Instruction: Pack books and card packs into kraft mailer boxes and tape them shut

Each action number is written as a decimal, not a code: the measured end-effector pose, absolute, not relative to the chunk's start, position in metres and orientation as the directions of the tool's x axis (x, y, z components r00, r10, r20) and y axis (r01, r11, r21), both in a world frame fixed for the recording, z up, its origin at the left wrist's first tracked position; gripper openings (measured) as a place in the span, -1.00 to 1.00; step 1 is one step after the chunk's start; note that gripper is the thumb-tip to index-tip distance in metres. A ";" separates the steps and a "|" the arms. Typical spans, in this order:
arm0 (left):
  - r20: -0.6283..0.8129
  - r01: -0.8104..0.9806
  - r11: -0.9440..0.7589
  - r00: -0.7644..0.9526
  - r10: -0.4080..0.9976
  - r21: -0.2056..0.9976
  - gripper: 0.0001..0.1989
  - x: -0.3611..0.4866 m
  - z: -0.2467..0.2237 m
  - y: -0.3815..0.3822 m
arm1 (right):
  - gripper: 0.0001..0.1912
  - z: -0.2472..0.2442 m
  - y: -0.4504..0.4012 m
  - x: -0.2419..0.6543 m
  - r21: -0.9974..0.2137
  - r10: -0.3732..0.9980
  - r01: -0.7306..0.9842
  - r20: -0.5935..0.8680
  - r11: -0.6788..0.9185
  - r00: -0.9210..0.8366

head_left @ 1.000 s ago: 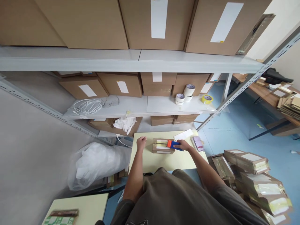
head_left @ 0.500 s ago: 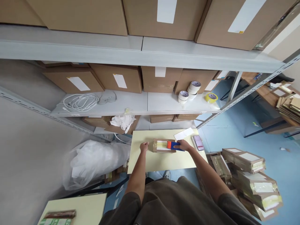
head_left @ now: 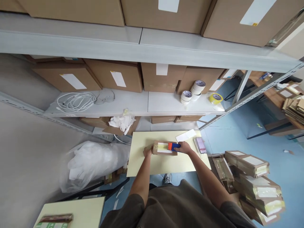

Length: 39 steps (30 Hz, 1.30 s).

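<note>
From where I stand, with twelve o'clock pointing away from the person, the right hand [head_left: 184, 148] is closed round a blue-and-orange tape dispenser [head_left: 174, 147]. The tool points to nine o'clock, its orange head over the top of a small cardboard box [head_left: 163, 153], about where the white label [head_left: 163, 148] and the yellowish tape strip lie. So the box sits at nine o'clock from that grip, its long axis running from nine to three, much in line with the tool.

The left hand [head_left: 147, 151] is the nearer of the two, right at the box's nine o'clock end. Its fingers look to be against the cardboard, though I can't tell how tightly they are bent or whether they clasp it. The box lies flat on the pale yellow table [head_left: 166, 164], between the hands.

Farther out, a white sheet [head_left: 185, 135] lies at twelve from the right hand and a purplish packet [head_left: 200, 145] at three. On the shelf beyond, white tape rolls [head_left: 185, 100] stand near twelve, a yellow roll [head_left: 215, 98] towards one.
</note>
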<state>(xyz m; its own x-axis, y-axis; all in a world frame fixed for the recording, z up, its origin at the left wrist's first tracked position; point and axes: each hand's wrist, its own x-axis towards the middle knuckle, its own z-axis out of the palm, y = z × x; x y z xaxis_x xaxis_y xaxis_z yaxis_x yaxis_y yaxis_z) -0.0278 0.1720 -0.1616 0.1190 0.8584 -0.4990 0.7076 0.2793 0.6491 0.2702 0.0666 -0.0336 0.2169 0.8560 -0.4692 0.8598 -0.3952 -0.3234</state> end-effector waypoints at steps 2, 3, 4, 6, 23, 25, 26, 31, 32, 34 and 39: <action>-0.504 0.718 0.346 0.008 0.863 0.604 -0.45 -0.027 -0.153 0.172 | -0.52 -0.033 0.068 0.269 -0.332 0.861 0.860 -0.464 -0.387 0.209; -0.497 0.716 0.367 -0.032 0.867 0.594 -0.48 -0.025 -0.148 0.172 | -0.48 -0.033 0.069 0.268 -0.338 0.863 0.859 -0.462 -0.384 0.204; -0.485 0.710 0.369 -0.044 0.873 0.600 -0.51 -0.022 -0.143 0.171 | -0.43 -0.034 0.069 0.268 -0.343 0.863 0.858 -0.463 -0.383 0.200; -0.461 0.694 0.330 0.003 0.887 0.640 -0.50 -0.012 -0.135 0.166 | -0.37 -0.037 0.071 0.268 -0.352 0.864 0.855 -0.465 -0.382 0.194; -0.463 0.815 0.232 0.049 0.885 0.531 -0.33 0.019 -0.122 0.145 | -0.34 -0.050 0.063 0.280 -0.357 0.848 0.825 -0.468 -0.438 0.248; -0.460 0.812 0.223 0.062 0.886 0.539 -0.33 0.020 -0.123 0.146 | -0.32 -0.045 0.051 0.300 -0.276 0.801 0.828 -0.517 -0.488 0.300; -0.461 0.809 0.220 0.070 0.884 0.545 -0.33 0.020 -0.124 0.148 | -0.33 -0.042 0.043 0.311 -0.242 0.789 0.828 -0.517 -0.506 0.331; -0.480 0.795 0.190 0.141 0.866 0.576 -0.37 0.011 -0.129 0.158 | -0.40 -0.023 0.014 0.346 -0.122 0.723 0.805 -0.533 -0.580 0.440; -0.483 0.790 0.187 0.153 0.862 0.584 -0.39 0.007 -0.131 0.162 | -0.40 -0.018 0.012 0.345 -0.116 0.714 0.801 -0.539 -0.588 0.446; -0.486 0.764 0.194 0.174 0.856 0.615 -0.43 -0.004 -0.136 0.170 | -0.37 -0.011 0.016 0.333 -0.121 0.711 0.797 -0.545 -0.592 0.445; -0.511 0.648 0.264 0.227 0.829 0.715 -0.58 -0.052 -0.153 0.198 | -0.30 0.010 0.052 0.260 -0.157 0.746 0.812 -0.521 -0.562 0.416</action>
<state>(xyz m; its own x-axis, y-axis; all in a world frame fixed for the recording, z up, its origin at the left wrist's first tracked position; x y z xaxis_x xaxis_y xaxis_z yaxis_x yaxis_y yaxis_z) -0.0521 0.1978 -0.1527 0.2267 0.8290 -0.5113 0.6479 0.2636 0.7147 0.2601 0.0524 0.0097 0.4156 0.7456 -0.5209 0.8118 -0.5624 -0.1573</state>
